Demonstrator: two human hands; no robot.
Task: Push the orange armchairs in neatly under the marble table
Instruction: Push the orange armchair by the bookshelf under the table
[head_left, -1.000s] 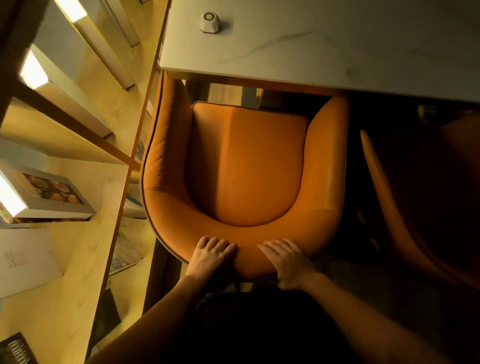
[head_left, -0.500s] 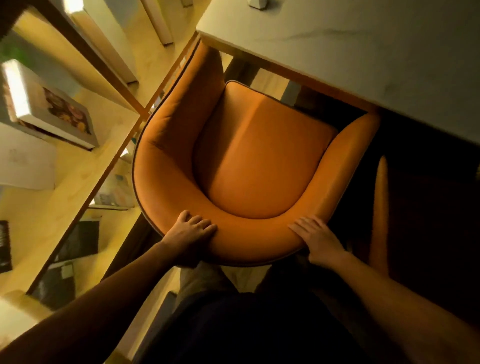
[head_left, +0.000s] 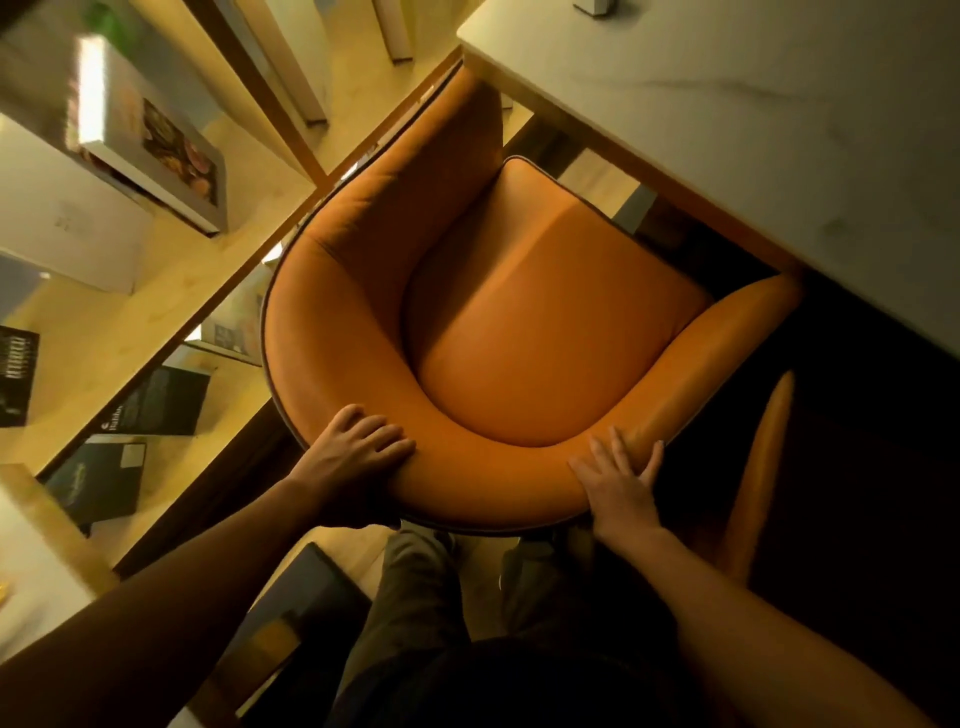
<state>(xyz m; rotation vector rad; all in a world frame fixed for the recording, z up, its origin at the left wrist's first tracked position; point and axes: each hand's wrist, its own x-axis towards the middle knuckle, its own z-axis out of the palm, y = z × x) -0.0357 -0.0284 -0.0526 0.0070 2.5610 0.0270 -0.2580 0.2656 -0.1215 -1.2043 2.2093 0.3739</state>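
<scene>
- Nearest in the head view: I'm seeing the wearer's legs (head_left: 415, 587) standing right behind the chair back, between the two forearms.
- Left hand (head_left: 358, 452) is resting on the top of the backrest, left of centre. Fingers are draping over the padded edge, loosely bent; thumb is hidden, so I'm reading it as pressing, not a firm grip.
- Right hand (head_left: 621, 480) is lying flat on the backrest's right side, fingers spread and nearly straight, holding nothing, just bearing on the leather.
- Orange armchair (head_left: 519, 332) is sitting at an angle to the marble table (head_left: 753, 119): both arm tips are reaching the table edge, left one just going under the corner, most of the seat out in the open.
- Second orange armchair (head_left: 763, 467) is sitting just beside on the right, in deep shadow; only its rim is showing.
- Wooden shelving (head_left: 171, 291) with books (head_left: 150, 135) is running close along the chair's left flank.
- Risks, my judgement:
  - Uneven push is likely swinging the chair further off square, so it's ending up crooked.
  - Left arm is possibly catching the table corner or apron.
  - Chair's left side may be scraping the shelf frame.
  - Right side may be bumping the neighbouring chair.
  - Flat palms could be slipping on smooth leather.
</scene>
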